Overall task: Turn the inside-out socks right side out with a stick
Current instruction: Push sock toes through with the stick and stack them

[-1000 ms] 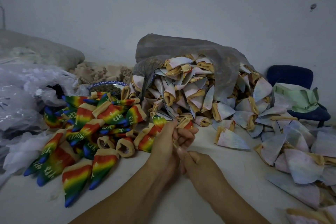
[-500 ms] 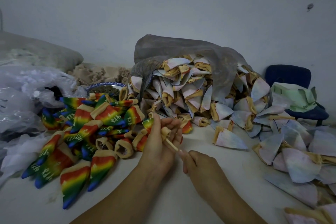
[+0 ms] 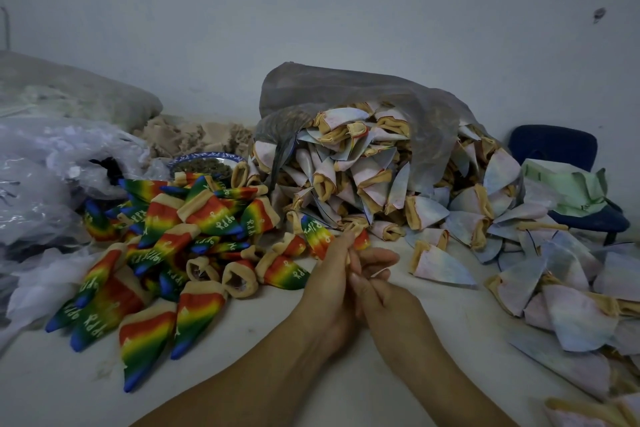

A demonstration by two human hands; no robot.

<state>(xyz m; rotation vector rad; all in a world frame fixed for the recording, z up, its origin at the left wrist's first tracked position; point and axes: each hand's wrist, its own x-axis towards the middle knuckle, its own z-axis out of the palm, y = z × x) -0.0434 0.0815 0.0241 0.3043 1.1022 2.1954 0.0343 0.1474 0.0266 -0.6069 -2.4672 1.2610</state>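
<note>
My left hand (image 3: 329,284) and my right hand (image 3: 388,305) meet at the middle of the table, pressed together. The left hand grips a rainbow sock (image 3: 317,234) whose coloured end sticks up behind its fingers. My right hand's fingers curl against the left hand around the thin stick (image 3: 379,273), which is almost wholly hidden between the hands. A heap of right-side-out rainbow socks (image 3: 166,253) lies to the left. Pale inside-out socks (image 3: 363,177) spill from a grey plastic bag (image 3: 346,94) behind the hands.
More pale socks (image 3: 568,288) are strewn along the right side. Clear plastic bags (image 3: 52,177) pile up at the left. A blue-rimmed bowl (image 3: 204,163) stands behind the rainbow heap, and a blue chair (image 3: 554,146) with green cloth is at the back right.
The hands have closed together again; the stick that showed between them half a second ago is now nearly hidden, and the sock sits lower in the left hand.
</note>
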